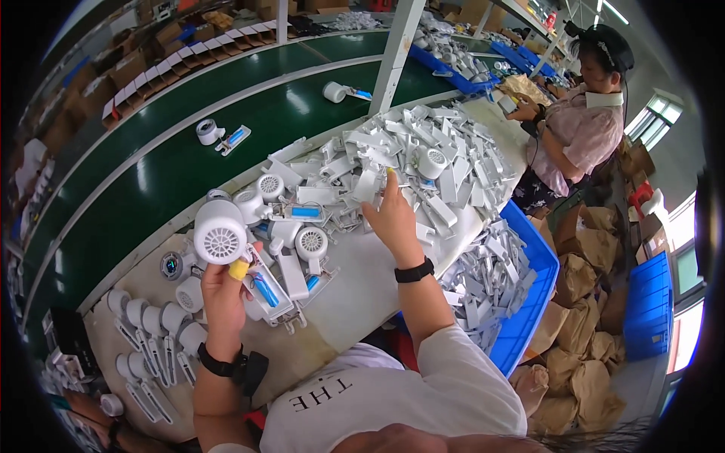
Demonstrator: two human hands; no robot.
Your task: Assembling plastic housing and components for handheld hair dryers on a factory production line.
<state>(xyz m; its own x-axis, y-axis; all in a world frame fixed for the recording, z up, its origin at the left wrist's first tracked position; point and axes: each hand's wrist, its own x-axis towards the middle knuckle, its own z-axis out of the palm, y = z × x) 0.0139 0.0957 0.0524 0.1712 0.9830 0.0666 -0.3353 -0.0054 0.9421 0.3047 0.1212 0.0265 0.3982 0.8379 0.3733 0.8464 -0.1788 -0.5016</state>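
My left hand (220,296), with a yellow cover on one fingertip, is closed around a white handheld fan (220,232). The fan's round grille faces up, and its opened handle shows a blue battery (266,291). My right hand (394,220) reaches over a heap of white plastic handle covers (362,185), index finger stretched out and thumb apart. Its fingertip, capped in yellow, is at the covers; nothing shows in the hand. Between my hands lie several opened fans, among them one with a round grille (311,243).
Rows of closed-handle fans (153,321) lie at the left. A blue crate (547,275) of white parts stands at my right. Beyond the table runs a green conveyor (170,177) carrying opened fans, beside a white post (396,57). Another person (585,136) works at the far right.
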